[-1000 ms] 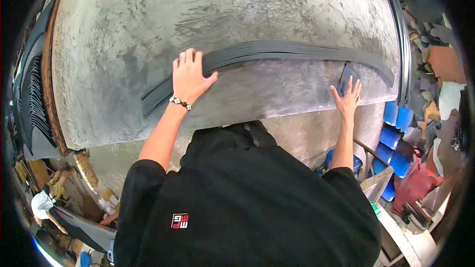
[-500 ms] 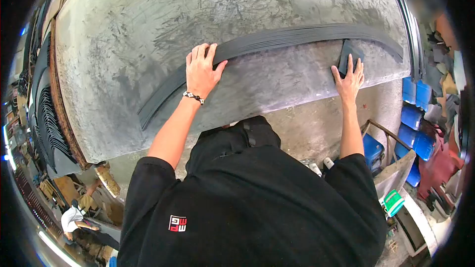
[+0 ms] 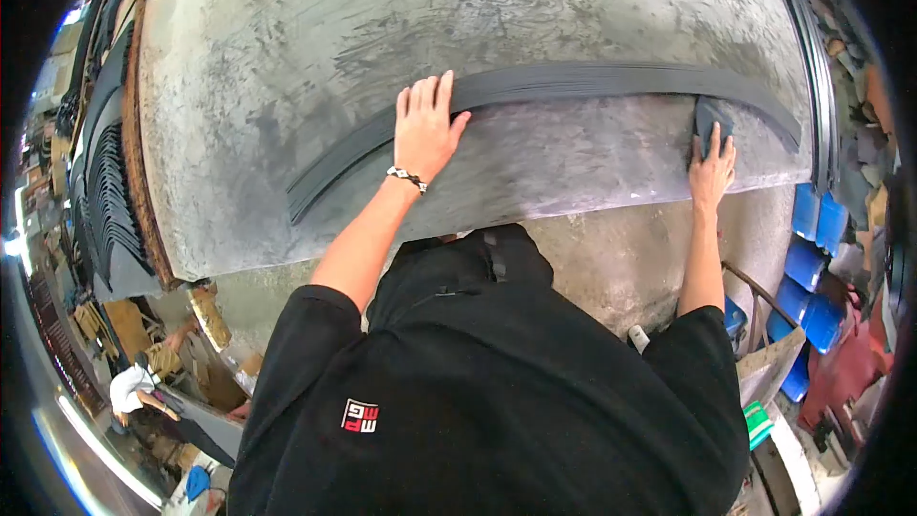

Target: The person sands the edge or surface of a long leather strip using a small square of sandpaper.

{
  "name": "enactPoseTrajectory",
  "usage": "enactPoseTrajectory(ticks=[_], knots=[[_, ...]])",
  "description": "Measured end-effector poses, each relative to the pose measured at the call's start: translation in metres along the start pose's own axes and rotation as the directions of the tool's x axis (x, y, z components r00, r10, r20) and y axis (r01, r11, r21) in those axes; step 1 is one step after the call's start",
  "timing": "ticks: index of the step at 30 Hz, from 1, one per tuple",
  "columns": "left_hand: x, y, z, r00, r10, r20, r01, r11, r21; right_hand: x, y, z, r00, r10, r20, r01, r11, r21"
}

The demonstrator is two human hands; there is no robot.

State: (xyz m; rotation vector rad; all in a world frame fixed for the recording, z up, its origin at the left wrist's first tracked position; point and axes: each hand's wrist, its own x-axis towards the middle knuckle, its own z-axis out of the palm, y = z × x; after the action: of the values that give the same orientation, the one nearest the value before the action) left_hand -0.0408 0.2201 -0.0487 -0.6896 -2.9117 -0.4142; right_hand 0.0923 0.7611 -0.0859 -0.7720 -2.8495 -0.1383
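A long bundle of thin dark grey strips (image 3: 592,79) lies in a shallow arc across the grey worktable (image 3: 315,57). My left hand (image 3: 427,129) rests over its left part, fingers stretched across the strips and thumb apart along their near edge. Further right, my right hand (image 3: 713,168) has its fingers closed on a small dark grey flexible piece (image 3: 708,119), which looks bent up. That piece meets the near edge of the bundle close to its right end. The strips fan slightly apart at the left tip.
Stacked dark sheets (image 3: 117,196) stand beyond the table's left edge. Long dark strips (image 3: 820,86) run along its right side. Blue containers (image 3: 820,320) and a wooden frame (image 3: 769,363) are at lower right. A person in a white top (image 3: 132,390) is at lower left.
The table and strips sit further right and slightly lower in view. My right hand's fingers have drawn together on the dark grey piece, which lay flat and now bends. My left hand stays on the strips.
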Motion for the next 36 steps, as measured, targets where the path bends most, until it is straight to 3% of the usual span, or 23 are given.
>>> enactPoseTrajectory(ticks=[4, 5, 8, 11, 14, 18, 22, 23, 27, 29, 32, 33, 34, 35, 36], knots=[[-0.005, 0.001, 0.004, 0.999, 0.031, -0.039, -0.028, 0.997, 0.072, -0.003, 0.013, -0.012, 0.993, 0.086, -0.079, -0.077, 0.991, 0.107], [-0.005, 0.001, 0.004, 0.999, 0.018, -0.027, -0.016, 0.998, 0.059, -0.014, 0.004, -0.028, 0.99, 0.115, -0.08, -0.117, 0.993, -0.02], [-0.005, 0.0, 0.004, 1.0, 0.009, -0.009, -0.008, 0.999, 0.052, -0.052, -0.001, -0.034, 0.989, 0.141, -0.037, -0.145, 0.973, -0.177], [-0.001, -0.003, -0.001, 0.999, -0.014, 0.034, 0.016, 0.999, -0.051, -0.072, 0.003, -0.018, 0.996, 0.08, -0.05, -0.073, 0.989, 0.128], [0.001, -0.016, -0.015, 0.998, -0.001, 0.067, 0.005, 0.998, -0.058, -0.064, 0.007, -0.008, 0.989, 0.121, -0.085, -0.083, 0.93, 0.359], [-0.014, -0.05, -0.033, 0.998, -0.037, 0.051, 0.041, 0.996, -0.078, -0.056, 0.016, 0.004, 0.995, -0.03, -0.091, 0.049, 0.977, 0.208], [-0.047, -0.093, -0.052, 0.99, -0.112, 0.083, 0.114, 0.993, -0.013, -0.052, -0.012, -0.04, 0.977, 0.201, 0.073, -0.214, 0.931, 0.295], [-0.057, -0.103, -0.058, 0.99, -0.118, 0.081, 0.118, 0.993, 0.009, -0.05, -0.009, -0.035, 0.986, 0.16, -0.046, -0.141, 0.95, 0.277], [-0.097, -0.125, -0.055, 0.985, -0.164, 0.044, 0.162, 0.986, 0.051, -0.037, -0.074, -0.077, 0.985, 0.086, -0.149, -0.057, 0.98, 0.191], [-0.106, -0.127, -0.051, 0.987, -0.157, 0.017, 0.156, 0.987, 0.047, -0.028, -0.123, -0.084, 0.989, -0.012, -0.149, 0.05, 0.966, 0.253], [-0.108, -0.127, -0.046, 0.991, -0.135, -0.015, 0.136, 0.988, 0.07, -0.03, -0.208, -0.067, 0.986, -0.113, -0.121, 0.126, 0.986, 0.107], [-0.106, -0.128, -0.047, 0.991, -0.131, -0.013, 0.131, 0.988, 0.086, -0.036, -0.242, -0.069, 0.994, -0.104, -0.04, 0.107, 0.99, 0.089], [-0.105, -0.127, -0.049, 0.992, -0.126, -0.005, 0.126, 0.987, 0.101, -0.046, -0.275, -0.062, 0.988, -0.121, -0.092, 0.132, 0.983, 0.126], [-0.106, -0.126, -0.051, 0.993, -0.12, 0.007, 0.119, 0.987, 0.113, -0.061, -0.316, -0.079, 0.99, -0.138, 0.001, 0.133, 0.958, 0.255], [-0.107, -0.125, -0.052, 0.993, -0.117, 0.017, 0.114, 0.986, 0.119, -0.089, -0.368, -0.092, 0.979, -0.202, 0.02, 0.19, 0.949, 0.252]])
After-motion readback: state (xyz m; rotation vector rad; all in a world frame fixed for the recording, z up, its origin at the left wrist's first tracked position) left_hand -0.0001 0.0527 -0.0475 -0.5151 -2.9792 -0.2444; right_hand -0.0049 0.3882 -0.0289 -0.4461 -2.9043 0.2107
